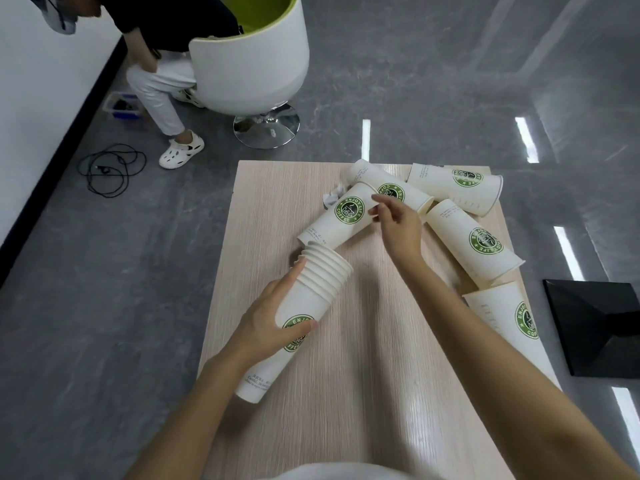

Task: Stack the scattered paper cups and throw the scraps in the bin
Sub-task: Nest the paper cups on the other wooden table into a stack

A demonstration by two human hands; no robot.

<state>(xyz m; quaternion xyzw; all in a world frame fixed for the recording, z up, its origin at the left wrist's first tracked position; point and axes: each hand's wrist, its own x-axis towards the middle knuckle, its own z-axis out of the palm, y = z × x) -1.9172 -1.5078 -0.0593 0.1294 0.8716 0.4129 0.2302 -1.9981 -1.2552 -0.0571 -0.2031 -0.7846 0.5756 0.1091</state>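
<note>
Two forearms are stretched out over the pale wood-grain surface (363, 358), and both hands are busy. Nearest in, the left grip (266, 317) is wrapped round a stack of paper cups (322, 275), fingers and thumb curled about the outermost cup. The stack is tilted, base towards the body, ringed rims pointed away. Right at that open mouth the narrow base of a single paper cup (343, 220) is held. Whether it is already inside cannot be told. That cup is pinched at its rim by the right grip (398, 226), fingertips closed on the lip, green coffee logo turned up.

Out to the right, four more cups are seen lying on their sides. The nearest loose cup (509, 317) is half hidden by the right forearm at the surface's right edge. A second loose cup (474, 240) is found just beyond it, mouth towards that edge. A third loose cup (453, 187) is laid across the far right corner, and a fourth loose cup (388, 187) is tucked behind the held one. A crumpled paper scrap (333, 196) is spotted just beside the held cup, at the far end.

Off the surface, a black panel (602, 327) is seen on the grey floor (415, 81). Farther back, a coiled black cable (110, 168), a blue-and-clear box (123, 105) and a white swivel chair (256, 64) with green lining are picked out, with a person (156, 88) in white trousers partly shown at it.
</note>
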